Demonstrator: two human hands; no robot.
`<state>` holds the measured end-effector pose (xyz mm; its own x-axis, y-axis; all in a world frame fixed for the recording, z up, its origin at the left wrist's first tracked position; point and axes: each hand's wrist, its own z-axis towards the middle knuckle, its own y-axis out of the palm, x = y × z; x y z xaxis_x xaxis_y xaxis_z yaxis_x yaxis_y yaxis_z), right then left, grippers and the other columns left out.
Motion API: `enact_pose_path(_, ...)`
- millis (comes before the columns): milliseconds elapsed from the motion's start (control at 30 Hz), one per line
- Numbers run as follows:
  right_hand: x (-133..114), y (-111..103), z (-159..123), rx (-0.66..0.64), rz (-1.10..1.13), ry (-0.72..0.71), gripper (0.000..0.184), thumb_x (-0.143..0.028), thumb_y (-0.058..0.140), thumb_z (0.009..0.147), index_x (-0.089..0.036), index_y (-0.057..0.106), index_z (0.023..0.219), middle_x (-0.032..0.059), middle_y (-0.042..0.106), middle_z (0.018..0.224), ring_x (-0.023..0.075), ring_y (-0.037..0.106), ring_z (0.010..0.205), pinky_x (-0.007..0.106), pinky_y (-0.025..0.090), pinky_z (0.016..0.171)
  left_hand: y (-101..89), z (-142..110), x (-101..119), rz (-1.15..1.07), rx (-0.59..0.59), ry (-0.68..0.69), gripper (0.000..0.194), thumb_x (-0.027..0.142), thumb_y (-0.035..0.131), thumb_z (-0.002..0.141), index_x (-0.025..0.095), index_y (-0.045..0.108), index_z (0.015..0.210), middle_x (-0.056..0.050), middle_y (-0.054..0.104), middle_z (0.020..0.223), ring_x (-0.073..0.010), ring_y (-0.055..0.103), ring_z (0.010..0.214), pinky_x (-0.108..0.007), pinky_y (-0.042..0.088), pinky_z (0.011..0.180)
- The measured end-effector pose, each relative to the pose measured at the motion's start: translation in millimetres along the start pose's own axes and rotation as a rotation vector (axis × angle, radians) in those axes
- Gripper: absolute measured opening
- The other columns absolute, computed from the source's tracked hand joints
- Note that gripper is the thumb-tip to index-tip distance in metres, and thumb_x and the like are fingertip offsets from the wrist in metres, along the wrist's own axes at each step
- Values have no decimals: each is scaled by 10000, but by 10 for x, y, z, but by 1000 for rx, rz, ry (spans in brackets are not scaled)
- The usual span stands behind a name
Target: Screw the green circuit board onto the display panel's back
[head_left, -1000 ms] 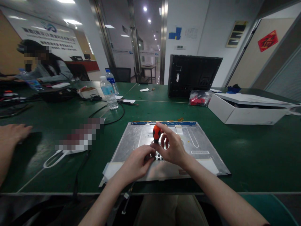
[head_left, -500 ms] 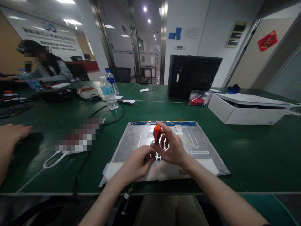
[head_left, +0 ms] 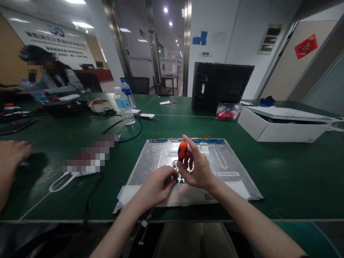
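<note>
A silver display panel (head_left: 231, 163) lies flat on the green table, its back facing up and a blue circuit strip (head_left: 188, 141) along the far edge. My right hand (head_left: 198, 166) holds an orange and black screwdriver (head_left: 182, 151) between thumb and fingers, index finger raised beside the handle. The screwdriver leans slightly right, its tip over the shiny metal bracket (head_left: 181, 179) at the panel's middle. Against the bracket's left side, my left hand (head_left: 158, 183) has its fingers curled together; what they pinch is hidden.
Another person's hand (head_left: 16, 154) rests at the left. Two water bottles (head_left: 125, 107) stand behind a black cable. At the back is a black monitor housing (head_left: 220, 87), with a bagged red item (head_left: 228, 111) and a white box (head_left: 282, 125) to its right.
The screwdriver's handle has tipped a little to the right, and my right hand's fingers have shifted on it, the index finger lifting away from its top. My left hand has stayed in place.
</note>
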<state>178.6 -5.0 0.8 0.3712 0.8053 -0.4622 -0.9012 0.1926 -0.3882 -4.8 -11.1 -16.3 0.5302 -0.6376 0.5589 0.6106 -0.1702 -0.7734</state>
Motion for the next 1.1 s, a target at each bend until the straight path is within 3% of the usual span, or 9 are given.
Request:
enact_pose_path(133,24,18,-8,26,18,-10,714,-162,558,852,-280,236,1478,3,645,929,62,524,506,177,406,436,-5,7,15,1,-1,7,142,126,478,817,180,602,862,-49,655,833,-193,586,785,-296,444,693)
enact_pose_path(400,66,33,8,76,-19,-30,586,-272,638,876,-283,371,1397,30,642,1023,66,524,533,194,450,458,5,-4,9,-1,28,8,126,114,487,808,184,589,829,-30,636,803,-171,576,742,-269,426,668)
enact_pose_path(733,11,8,0,36,-9,-17,701,-158,546,841,-243,253,1473,-11,609,823,106,556,572,213,474,496,-1,-4,5,4,6,8,145,113,485,816,185,603,863,-43,655,840,-188,589,789,-287,438,701)
enact_pose_path(933,73,34,-4,48,-58,-11,643,-286,623,882,-272,332,1455,4,635,888,92,531,545,227,493,504,-4,0,8,-3,18,6,120,114,490,812,186,586,826,-31,631,795,-174,569,751,-288,436,684)
enact_pose_path(1100,53,27,-2,12,-80,-22,699,-217,564,897,-258,251,1520,4,650,863,96,553,552,224,500,518,-4,-6,5,-17,10,11,155,108,487,811,186,605,875,-42,654,844,-183,584,791,-299,450,714)
